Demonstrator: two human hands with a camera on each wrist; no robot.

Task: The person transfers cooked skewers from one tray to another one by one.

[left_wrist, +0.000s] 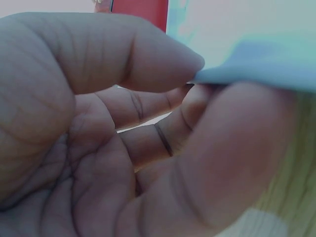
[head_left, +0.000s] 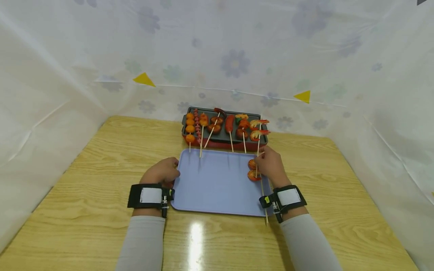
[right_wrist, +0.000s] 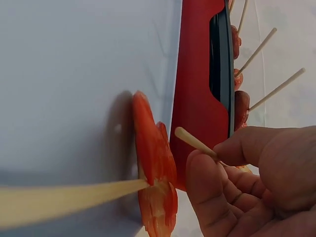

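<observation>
My left hand (head_left: 161, 171) grips the left edge of a pale blue tray (head_left: 217, 184); in the left wrist view, thumb and fingers (left_wrist: 237, 148) hold the rim from both sides. At the tray's right side, my right hand (head_left: 271, 165) pinches a thin wooden stick (right_wrist: 195, 142) between thumb and finger. Two shrimp pieces (head_left: 259, 134) are on this skewer, over the right end of the grill (head_left: 220, 143). Beneath and beside the right hand, another skewer with orange-red pieces (head_left: 253, 175) lies on the tray, its stick (head_left: 266, 216) reaching past the front edge.
Behind the tray, the red and black grill bears several skewers: orange balls (head_left: 190, 128), small pink pieces (head_left: 197, 126), a sausage (head_left: 229, 123) and others, sticks towards me. Wooden table (head_left: 84, 180) surrounds the tray. A flowered white curtain (head_left: 217, 56) hangs behind and at both sides.
</observation>
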